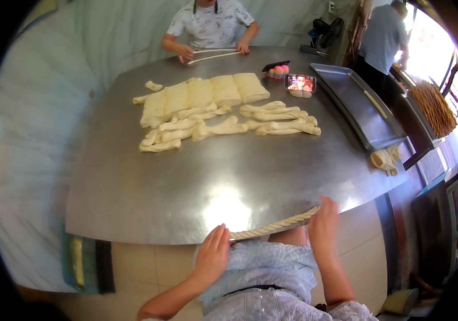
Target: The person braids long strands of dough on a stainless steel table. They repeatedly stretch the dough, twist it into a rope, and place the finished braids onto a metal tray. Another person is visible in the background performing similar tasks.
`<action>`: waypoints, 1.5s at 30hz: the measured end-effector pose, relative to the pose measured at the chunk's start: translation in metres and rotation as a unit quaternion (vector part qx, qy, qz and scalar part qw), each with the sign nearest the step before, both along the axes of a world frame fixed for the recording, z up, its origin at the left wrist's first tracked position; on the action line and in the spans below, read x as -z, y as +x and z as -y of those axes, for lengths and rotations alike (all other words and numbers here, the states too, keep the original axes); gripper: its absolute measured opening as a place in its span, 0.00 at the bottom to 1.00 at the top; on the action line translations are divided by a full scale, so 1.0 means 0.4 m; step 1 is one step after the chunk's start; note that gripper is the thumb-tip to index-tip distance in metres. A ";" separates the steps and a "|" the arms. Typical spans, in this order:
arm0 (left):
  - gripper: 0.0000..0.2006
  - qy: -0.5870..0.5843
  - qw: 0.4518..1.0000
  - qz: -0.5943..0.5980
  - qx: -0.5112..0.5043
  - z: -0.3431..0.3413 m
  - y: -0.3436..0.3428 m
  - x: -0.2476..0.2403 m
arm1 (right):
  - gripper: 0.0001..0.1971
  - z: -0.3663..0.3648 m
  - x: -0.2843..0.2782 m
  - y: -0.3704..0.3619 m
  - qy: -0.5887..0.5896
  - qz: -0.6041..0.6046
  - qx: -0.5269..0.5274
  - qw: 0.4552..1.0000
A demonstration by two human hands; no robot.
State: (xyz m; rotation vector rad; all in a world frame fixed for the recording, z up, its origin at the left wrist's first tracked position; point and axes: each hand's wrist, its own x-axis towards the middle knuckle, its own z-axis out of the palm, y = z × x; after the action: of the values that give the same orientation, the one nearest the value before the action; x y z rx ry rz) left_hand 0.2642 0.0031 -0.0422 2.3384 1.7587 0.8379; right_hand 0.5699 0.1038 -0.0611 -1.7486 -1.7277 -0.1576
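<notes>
A twisted rope of pale dough lies along the near edge of the metal table, right in front of me. My left hand rests at the rope's left end, fingers straight and side by side. At the other end is my right hand, slightly blurred, its fingers stretched out against the dough. Both rope ends are partly hidden by the hands. Farther up the table sit thick dough slabs in a row. Nearer than these lie loose dough strips, with another bunch of dough strips to their right.
Across the table, a person's hands hold a long thin dough strand. A phone is propped beside a large metal tray with one dough stick in it. Browned twists are piled at the right; a cloth lies by the tray.
</notes>
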 end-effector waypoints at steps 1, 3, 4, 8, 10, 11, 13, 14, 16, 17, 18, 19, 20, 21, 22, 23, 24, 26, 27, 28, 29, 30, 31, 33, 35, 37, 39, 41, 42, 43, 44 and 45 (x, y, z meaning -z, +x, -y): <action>0.25 -0.028 0.999 -0.025 0.003 -0.037 0.028 -0.018 | 0.14 0.003 0.030 -0.030 -0.038 -0.036 -0.091 0.994; 0.33 -0.052 0.996 -0.067 0.019 -0.154 0.059 -0.050 | 0.16 0.006 -0.040 -0.157 -0.091 -0.036 -0.319 0.943; 0.36 -0.043 0.995 -0.083 0.035 -0.219 0.068 -0.049 | 0.18 -0.023 -0.060 -0.174 -0.050 0.010 -0.372 0.927; 0.36 -0.044 0.967 -0.084 0.238 -0.372 0.023 -0.023 | 0.22 -0.090 -0.076 -0.107 -0.021 0.025 -0.374 0.927; 0.35 -0.030 0.942 -0.151 0.297 -0.394 0.026 -0.023 | 0.22 -0.102 -0.057 -0.071 -0.036 0.039 -0.347 0.936; 0.32 -0.038 0.934 -0.148 0.323 -0.398 0.056 -0.014 | 0.21 -0.102 -0.042 -0.073 -0.039 0.065 -0.357 0.931; 0.30 -0.070 0.940 -0.104 0.318 -0.426 0.094 -0.006 | 0.20 -0.111 -0.025 -0.071 -0.020 0.070 -0.358 0.931; 0.29 -0.082 0.942 -0.082 0.314 -0.442 0.113 -0.012 | 0.20 -0.112 -0.026 -0.076 -0.013 0.072 -0.359 0.930; 0.28 -0.072 0.940 -0.109 0.314 -0.430 0.121 -0.028 | 0.19 -0.115 -0.050 -0.028 -0.002 0.059 -0.350 0.935; 0.28 -0.072 0.936 -0.124 0.321 -0.425 0.122 -0.034 | 0.19 -0.113 -0.049 -0.001 -0.003 0.063 -0.335 0.940; 0.28 -0.069 0.933 -0.139 0.325 -0.424 0.127 -0.037 | 0.19 -0.110 -0.049 0.029 -0.003 0.068 -0.322 0.944; 0.28 -0.062 0.934 -0.136 0.326 -0.436 0.136 -0.036 | 0.20 -0.112 -0.003 0.039 -0.017 0.091 -0.320 0.943; 0.28 -0.057 0.934 -0.132 0.326 -0.444 0.145 -0.031 | 0.20 -0.115 -0.003 0.031 -0.032 0.079 -0.326 0.941; 0.28 -0.053 0.935 -0.127 0.327 -0.448 0.152 -0.029 | 0.21 -0.118 -0.003 0.024 -0.049 0.067 -0.335 0.939; 0.27 -0.047 0.936 -0.113 0.329 -0.444 0.151 -0.028 | 0.22 -0.114 -0.003 0.021 -0.069 0.055 -0.343 0.935; 0.27 -0.036 0.938 -0.101 0.331 -0.446 0.142 -0.034 | 0.22 -0.125 -0.025 0.024 -0.074 0.037 -0.348 0.934; 0.26 -0.026 0.940 -0.092 0.328 -0.451 0.126 -0.042 | 0.23 -0.136 -0.051 0.020 -0.076 0.017 -0.357 0.931; 0.26 -0.054 0.969 0.066 0.231 -0.493 0.080 -0.016 | 0.23 -0.153 -0.097 -0.013 -0.073 0.028 -0.358 0.930; 0.26 -0.069 0.969 0.148 0.184 -0.516 0.066 0.000 | 0.23 -0.158 -0.099 -0.034 -0.105 0.039 -0.379 0.919; 0.25 -0.016 0.989 0.113 0.096 -0.549 0.054 0.015 | 0.22 -0.165 -0.100 -0.051 -0.136 0.050 -0.399 0.905; 0.24 0.036 0.996 0.079 0.010 -0.591 0.047 0.026 | 0.20 -0.201 -0.082 -0.042 -0.088 0.071 -0.387 0.915; 0.24 0.084 0.992 0.071 -0.062 -0.639 0.017 0.045 | 0.17 -0.237 -0.063 -0.038 -0.039 0.092 -0.374 0.922; 0.23 0.132 0.980 0.059 -0.137 -0.679 -0.036 0.064 | 0.18 -0.285 -0.080 -0.014 0.013 0.034 -0.334 0.942; 0.23 0.200 0.946 -0.023 -0.256 -0.727 -0.142 0.093 | 0.23 -0.404 -0.178 0.097 0.125 -0.159 -0.184 0.962; 0.21 0.212 0.919 -0.016 -0.333 -0.754 -0.243 0.123 | 0.27 -0.494 -0.221 0.205 0.195 -0.210 -0.022 0.958; 0.19 0.137 0.927 -0.012 -0.350 -0.766 -0.248 0.111 | 0.33 -0.512 -0.177 0.301 0.207 -0.161 0.109 0.959; 0.17 0.119 0.932 -0.013 -0.342 -0.775 -0.249 0.103 | 0.35 -0.466 -0.072 0.330 0.160 0.002 0.131 0.978; 0.14 0.153 0.937 -0.019 -0.313 -0.780 -0.259 0.109 | 0.33 -0.399 0.023 0.298 0.083 0.059 0.083 0.991; 0.13 0.157 0.938 -0.023 -0.307 -0.791 -0.259 0.101 | 0.30 -0.358 0.049 0.269 0.046 0.058 0.043 0.996; 0.12 0.159 0.940 -0.026 -0.301 -0.798 -0.254 0.091 | 0.27 -0.342 0.031 0.251 0.047 0.046 0.013 0.998; 0.11 0.159 0.942 -0.030 -0.293 -0.800 -0.242 0.081 | 0.24 -0.324 0.011 0.238 0.048 0.035 -0.014 0.998; 0.10 0.194 0.940 -0.042 -0.277 -0.811 -0.214 0.056 | 0.22 -0.314 0.004 0.231 0.047 0.022 -0.027 0.998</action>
State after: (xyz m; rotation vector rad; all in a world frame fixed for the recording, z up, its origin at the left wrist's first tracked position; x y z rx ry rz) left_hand 0.1787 0.3274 -0.0647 2.1134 2.5530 1.2765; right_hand 0.6623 0.2295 -0.0626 -1.6398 -1.7690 -0.2500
